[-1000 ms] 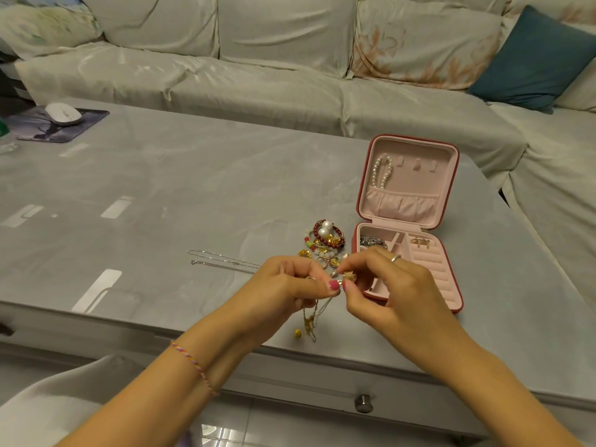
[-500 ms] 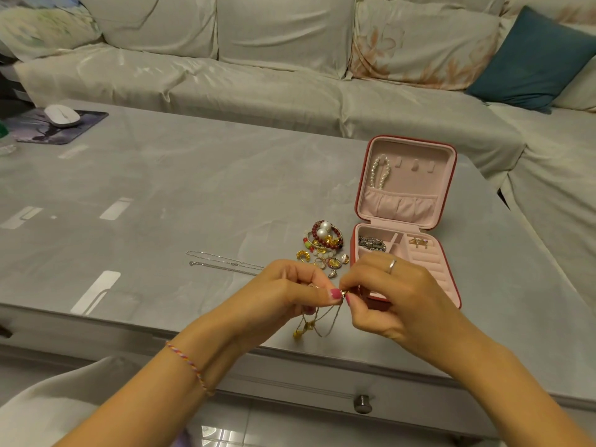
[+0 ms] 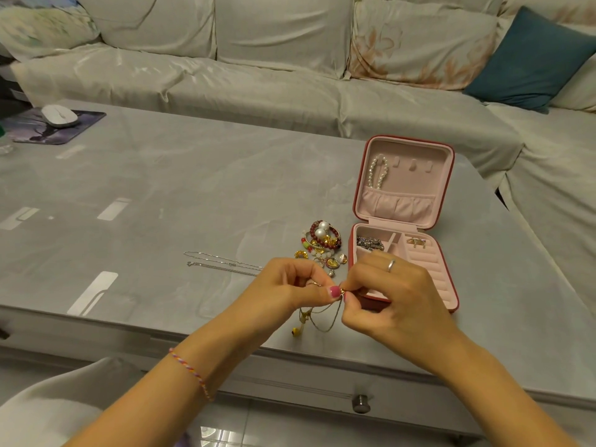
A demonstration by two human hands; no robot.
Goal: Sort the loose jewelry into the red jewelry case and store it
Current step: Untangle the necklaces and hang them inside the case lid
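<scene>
The red jewelry case (image 3: pixel 446 259) lies open on the grey table (image 3: pixel 161 204), pink inside, with a pearl strand (image 3: pixel 378 172) hung in the lid and metal pieces in the base compartments. Left of it sits a pile of loose jewelry (image 3: pixel 322 245) with beads, pearls and gold rings. A thin silver chain (image 3: pixel 222 264) lies further left. My left hand (image 3: pixel 290 288) and my right hand (image 3: pixel 390 295) meet in front of the case, both pinching a gold chain bracelet (image 3: pixel 317 319) that dangles in loops below my fingertips.
A white mouse (image 3: pixel 59 116) on a dark mouse pad (image 3: pixel 32 132) sits at the table's far left. A pale sofa (image 3: pixel 290 79) with a teal cushion (image 3: pixel 532 59) runs behind the table. The table's front edge has a drawer knob (image 3: pixel 360 403).
Both hands dropped slightly toward the table's front edge while keeping their pinch. The gold chain now hangs in wider loops under my fingers.
</scene>
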